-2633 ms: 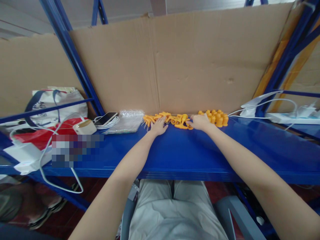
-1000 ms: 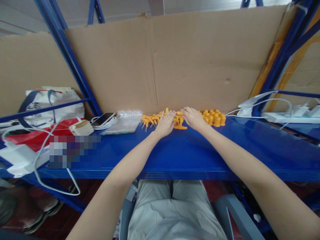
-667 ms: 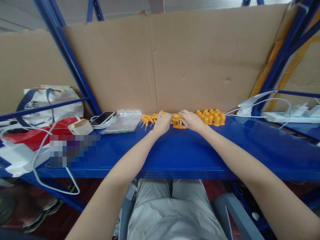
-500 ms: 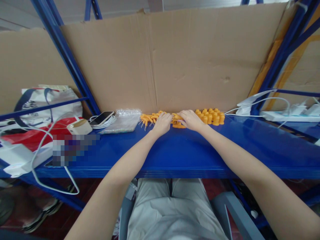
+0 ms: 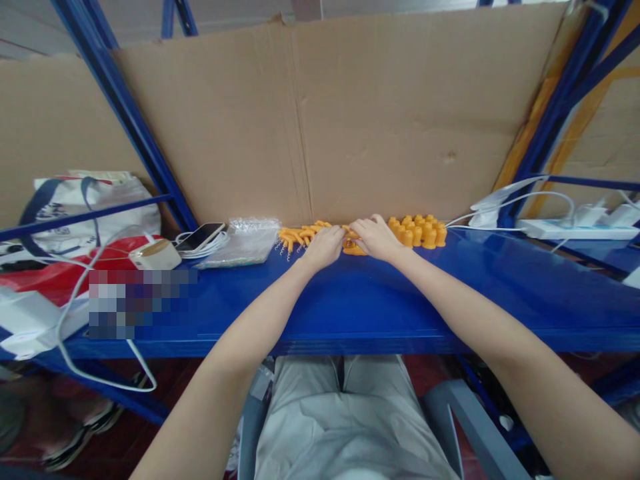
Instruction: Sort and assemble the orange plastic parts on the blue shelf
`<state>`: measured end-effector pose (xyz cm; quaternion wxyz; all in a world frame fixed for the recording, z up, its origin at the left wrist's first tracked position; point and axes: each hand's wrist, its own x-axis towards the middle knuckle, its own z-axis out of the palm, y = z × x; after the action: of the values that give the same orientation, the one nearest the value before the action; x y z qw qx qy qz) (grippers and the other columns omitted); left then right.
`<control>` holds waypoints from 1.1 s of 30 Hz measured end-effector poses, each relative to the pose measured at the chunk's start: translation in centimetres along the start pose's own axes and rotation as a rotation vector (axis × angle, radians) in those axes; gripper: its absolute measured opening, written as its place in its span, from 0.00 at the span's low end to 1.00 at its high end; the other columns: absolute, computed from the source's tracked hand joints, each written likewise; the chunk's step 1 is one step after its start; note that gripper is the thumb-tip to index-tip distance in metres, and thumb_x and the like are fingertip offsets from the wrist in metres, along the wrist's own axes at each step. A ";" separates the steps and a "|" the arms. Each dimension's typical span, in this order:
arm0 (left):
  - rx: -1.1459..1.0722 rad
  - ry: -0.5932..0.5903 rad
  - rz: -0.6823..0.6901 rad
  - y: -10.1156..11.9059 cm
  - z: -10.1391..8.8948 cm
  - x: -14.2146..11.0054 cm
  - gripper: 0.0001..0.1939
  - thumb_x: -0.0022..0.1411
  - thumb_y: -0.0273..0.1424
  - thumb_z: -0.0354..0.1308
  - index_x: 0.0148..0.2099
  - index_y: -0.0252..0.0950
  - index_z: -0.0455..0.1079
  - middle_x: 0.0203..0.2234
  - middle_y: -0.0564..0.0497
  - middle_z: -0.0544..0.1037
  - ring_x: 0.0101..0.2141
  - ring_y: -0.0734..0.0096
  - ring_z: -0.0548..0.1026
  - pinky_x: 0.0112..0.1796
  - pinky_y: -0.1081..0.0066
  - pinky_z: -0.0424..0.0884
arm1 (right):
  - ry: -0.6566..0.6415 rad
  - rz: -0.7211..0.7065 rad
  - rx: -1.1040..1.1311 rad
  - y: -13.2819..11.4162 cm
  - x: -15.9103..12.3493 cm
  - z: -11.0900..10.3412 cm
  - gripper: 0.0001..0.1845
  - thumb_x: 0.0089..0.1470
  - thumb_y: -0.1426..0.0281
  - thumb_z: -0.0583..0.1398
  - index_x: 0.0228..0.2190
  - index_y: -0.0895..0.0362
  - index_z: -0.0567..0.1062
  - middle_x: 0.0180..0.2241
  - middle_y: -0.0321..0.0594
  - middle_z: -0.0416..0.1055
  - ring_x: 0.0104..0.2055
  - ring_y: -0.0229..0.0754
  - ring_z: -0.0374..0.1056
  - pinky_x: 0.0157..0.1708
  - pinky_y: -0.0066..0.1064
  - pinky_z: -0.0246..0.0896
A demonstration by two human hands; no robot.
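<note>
Small orange plastic parts lie along the back of a blue metal shelf (image 5: 350, 300), against a cardboard sheet (image 5: 380, 120). A loose heap of long orange pieces (image 5: 295, 235) lies at the left. A tidy cluster of upright orange caps (image 5: 420, 230) stands at the right. My left hand (image 5: 326, 245) and my right hand (image 5: 374, 237) meet between the two groups, fingers curled over an orange part (image 5: 353, 248) that lies there. What each set of fingers grips is hidden under the hands.
A clear plastic bag (image 5: 245, 241), a phone on a coiled white cable (image 5: 203, 237) and a small beige box (image 5: 154, 254) lie to the left. A white power strip (image 5: 570, 230) with cables sits at the right. Blue rack posts (image 5: 125, 113) flank the cardboard.
Both hands have drawn closer together over the middle orange parts, and their fingers went from flat and spread to curled. The camera has tilted slightly.
</note>
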<state>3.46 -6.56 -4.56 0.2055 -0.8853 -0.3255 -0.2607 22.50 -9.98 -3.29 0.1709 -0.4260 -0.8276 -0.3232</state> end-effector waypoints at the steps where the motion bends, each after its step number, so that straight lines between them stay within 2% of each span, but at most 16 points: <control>1: 0.001 0.000 -0.005 0.0 -0.1 0.0 0.12 0.70 0.26 0.47 0.44 0.33 0.72 0.40 0.41 0.80 0.44 0.58 0.78 0.48 0.60 0.72 | -0.004 0.002 0.010 -0.1 -0.1 0.0 0.14 0.67 0.70 0.53 0.50 0.62 0.72 0.44 0.52 0.77 0.46 0.52 0.68 0.47 0.39 0.46; 4: 0.004 -0.010 -0.023 0.0 -0.3 0.0 0.11 0.71 0.27 0.48 0.44 0.33 0.73 0.40 0.41 0.80 0.45 0.58 0.79 0.48 0.61 0.72 | -0.042 0.013 0.015 -0.3 -0.1 -0.2 0.16 0.69 0.67 0.52 0.51 0.62 0.72 0.45 0.53 0.77 0.48 0.53 0.68 0.49 0.40 0.45; 9: -0.017 -0.026 -0.051 0.1 -0.4 0.1 0.11 0.70 0.27 0.49 0.43 0.33 0.73 0.40 0.41 0.81 0.44 0.57 0.79 0.48 0.60 0.72 | -0.100 0.025 -0.043 -0.6 0.2 -1.0 0.14 0.67 0.71 0.53 0.49 0.61 0.74 0.43 0.53 0.77 0.48 0.53 0.67 0.50 0.42 0.45; 16: -0.087 -0.009 -0.120 0.5 -0.4 0.4 0.11 0.69 0.27 0.50 0.43 0.33 0.74 0.40 0.41 0.81 0.45 0.57 0.79 0.49 0.59 0.73 | -0.014 0.024 -0.105 -0.3 0.3 -1.1 0.15 0.64 0.76 0.51 0.48 0.59 0.73 0.42 0.50 0.75 0.47 0.53 0.64 0.48 0.42 0.45; 24: -0.340 0.027 -0.206 0.1 0.9 0.7 0.11 0.68 0.29 0.52 0.46 0.34 0.76 0.43 0.43 0.83 0.45 0.60 0.81 0.50 0.62 0.75 | 0.009 0.043 -0.108 0.6 0.4 -0.3 0.18 0.62 0.80 0.48 0.47 0.59 0.73 0.40 0.49 0.75 0.44 0.51 0.65 0.49 0.41 0.46; 28: -0.346 0.040 -0.266 -1.6 1.0 0.0 0.13 0.69 0.29 0.53 0.49 0.35 0.77 0.46 0.44 0.83 0.47 0.59 0.81 0.52 0.61 0.75 | 0.032 0.207 -0.054 2.9 -0.7 -0.1 0.17 0.64 0.77 0.48 0.47 0.60 0.73 0.42 0.52 0.75 0.45 0.52 0.66 0.50 0.43 0.49; 31: -0.278 0.067 -0.320 -3.2 0.9 -0.6 0.13 0.68 0.28 0.53 0.50 0.35 0.77 0.48 0.43 0.83 0.50 0.58 0.79 0.53 0.61 0.74 | 0.038 0.357 0.012 4.8 -1.6 0.2 0.14 0.63 0.68 0.54 0.46 0.60 0.74 0.45 0.55 0.75 0.49 0.56 0.66 0.50 0.44 0.52; 33: -0.228 0.078 -0.301 -4.1 1.0 -0.8 0.14 0.68 0.27 0.53 0.51 0.34 0.76 0.48 0.42 0.82 0.50 0.59 0.79 0.54 0.62 0.73 | 0.035 0.451 0.058 5.7 -2.0 0.5 0.14 0.63 0.64 0.56 0.44 0.58 0.76 0.46 0.55 0.75 0.50 0.57 0.67 0.49 0.45 0.54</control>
<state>0.47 -3.56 -5.03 0.0752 -0.8335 -0.4143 -0.3578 28.31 -8.40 -2.53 0.2653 -0.5894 -0.7172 -0.2603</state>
